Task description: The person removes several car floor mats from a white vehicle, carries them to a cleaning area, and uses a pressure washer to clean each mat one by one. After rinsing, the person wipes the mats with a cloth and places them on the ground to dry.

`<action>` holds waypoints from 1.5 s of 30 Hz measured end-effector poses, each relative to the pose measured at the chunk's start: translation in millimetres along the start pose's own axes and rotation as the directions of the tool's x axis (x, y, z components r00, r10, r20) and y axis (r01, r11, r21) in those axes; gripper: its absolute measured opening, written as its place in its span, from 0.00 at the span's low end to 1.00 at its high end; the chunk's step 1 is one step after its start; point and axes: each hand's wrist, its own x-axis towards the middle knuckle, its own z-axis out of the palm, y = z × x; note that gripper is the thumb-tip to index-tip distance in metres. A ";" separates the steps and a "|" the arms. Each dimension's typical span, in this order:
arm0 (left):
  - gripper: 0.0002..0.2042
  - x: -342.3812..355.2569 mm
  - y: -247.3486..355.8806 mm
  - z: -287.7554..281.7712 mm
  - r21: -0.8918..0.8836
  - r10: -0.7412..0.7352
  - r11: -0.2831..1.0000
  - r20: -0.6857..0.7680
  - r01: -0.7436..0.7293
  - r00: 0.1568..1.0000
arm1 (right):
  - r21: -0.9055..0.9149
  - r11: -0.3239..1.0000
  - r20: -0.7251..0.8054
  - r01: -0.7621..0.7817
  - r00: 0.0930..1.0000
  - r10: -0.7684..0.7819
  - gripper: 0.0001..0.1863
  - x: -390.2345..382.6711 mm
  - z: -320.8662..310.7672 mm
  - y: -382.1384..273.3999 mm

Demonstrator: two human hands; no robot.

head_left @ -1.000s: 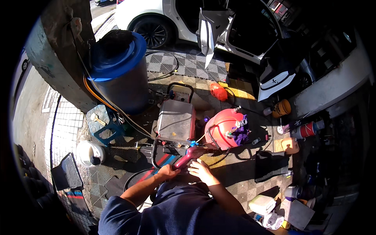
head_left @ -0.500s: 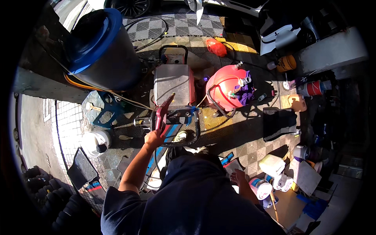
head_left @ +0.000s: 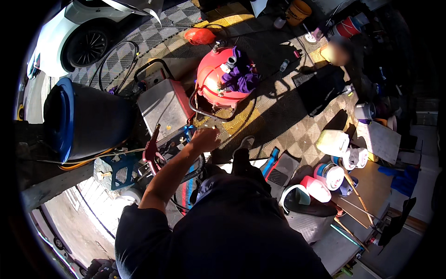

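My left hand, fingers curled in, is above the black tube frame of a boxy machine with a grey top and red sides. Whatever the curled fingers might hold is hidden. Left of that hand, a dark red spray gun rests against the machine, apart from my fingers. Beyond the hand stands a round red tank on a tube stand. A crumpled purple cloth is draped over the tank. My right hand is out of sight behind my body.
At left lies a large dark barrel beside a teal step stool. Several buckets, including a white bucket, and a whitish jug stand at right. A hose curls near a white car.
My left hand has let go of the spray gun and moved right. My view has turned, so the machine and tank appear farther left. My right hand has left the view.
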 end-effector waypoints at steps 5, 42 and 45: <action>0.24 162.9 92.5 -25.5 0.163 0.060 0.986 -0.138 -0.037 0.989 | 0.122 0.989 -0.042 -0.080 0.995 0.085 0.19 30.7 -59.6 -11.3; 0.19 422.1 541.1 -50.9 -0.025 0.882 0.027 0.472 -0.999 0.012 | -0.034 0.959 -0.555 0.281 0.793 -0.252 0.34 -123.2 -38.1 -385.0; 0.19 337.3 585.8 -35.1 -0.228 0.735 -0.231 0.596 -0.946 -0.323 | 0.144 0.842 -0.671 0.520 0.676 -0.303 0.29 -145.1 -37.9 -378.3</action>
